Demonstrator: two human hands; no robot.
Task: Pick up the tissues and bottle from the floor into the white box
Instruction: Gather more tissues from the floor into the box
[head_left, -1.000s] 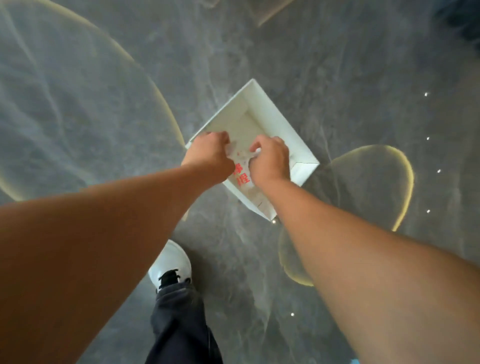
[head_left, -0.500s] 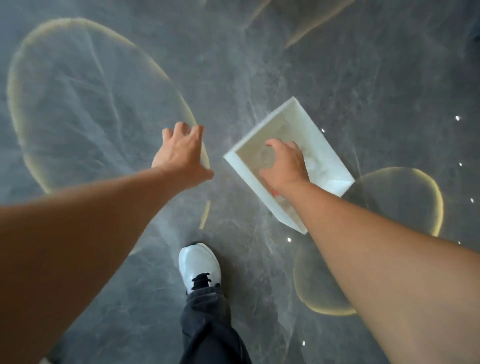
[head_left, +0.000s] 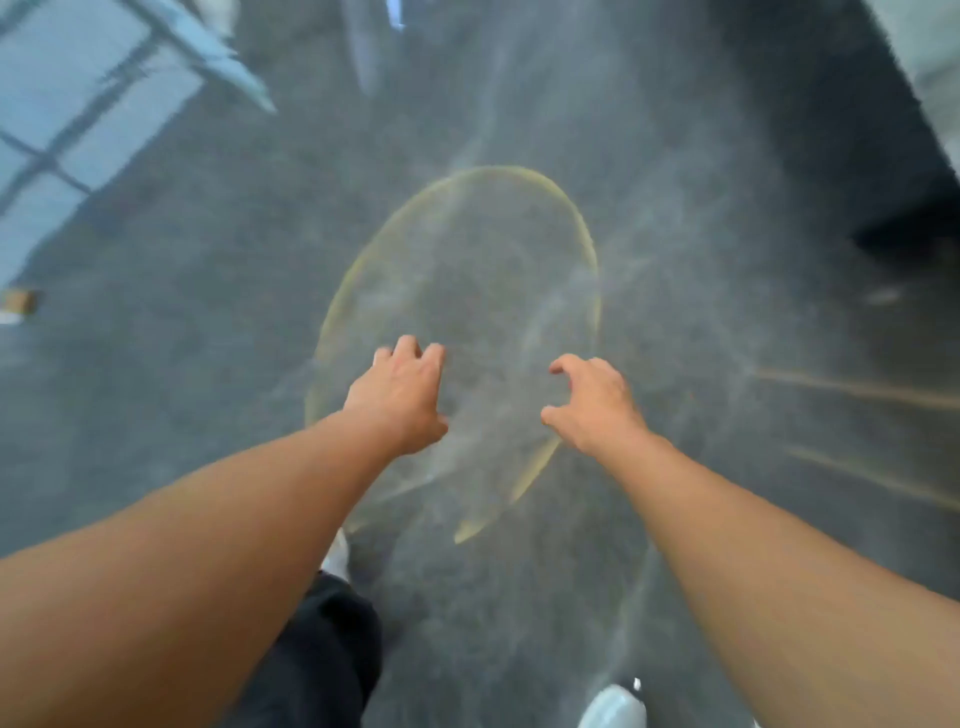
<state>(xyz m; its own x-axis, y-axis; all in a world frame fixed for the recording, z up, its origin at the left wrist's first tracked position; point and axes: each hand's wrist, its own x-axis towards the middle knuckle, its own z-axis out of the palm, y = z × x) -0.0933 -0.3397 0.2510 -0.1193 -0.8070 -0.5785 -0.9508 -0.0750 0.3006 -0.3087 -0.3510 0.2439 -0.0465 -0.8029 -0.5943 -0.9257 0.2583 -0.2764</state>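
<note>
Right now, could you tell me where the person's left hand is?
In the head view, the left hand hovers open at centre-left over the grey floor's yellow oval ring, level with the right hand.

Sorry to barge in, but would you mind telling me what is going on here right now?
A person is walking across a grey floor with both arms stretched forward. The left hand and right hand are open and hold nothing. No white box, tissues or bottle are in view; the picture is blurred by motion. One white shoe shows below.
</note>
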